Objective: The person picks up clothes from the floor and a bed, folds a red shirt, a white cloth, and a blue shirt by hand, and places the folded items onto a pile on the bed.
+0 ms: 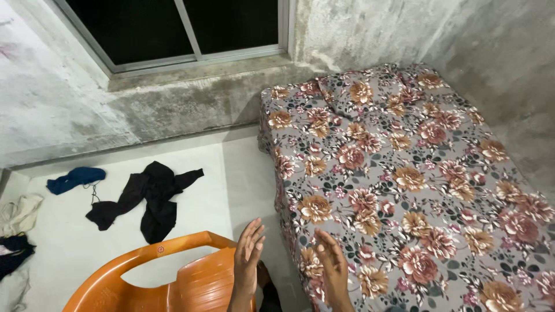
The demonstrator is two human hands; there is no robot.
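I'm looking down now and both hands are hanging in the air with palms facing each other, fingers straight and spread, gripping nothing at all. The left hand is hovering just over the back rail of the orange plastic chair, not touching it as far as I can tell. The right hand is floating at the near edge of the bed, over its flowered sheet, and I can't say whether it is brushing the cloth. So the bed is lying to the right of the hands, its long axis running away from me toward the far corner, where a pillow in the same flowered print is sitting. The right hand is plainly the nearer one to it; the left is the nearer one to the chair. Well apart on the pale floor, off to the left, a black garment and a blue cloth are lying crumpled.
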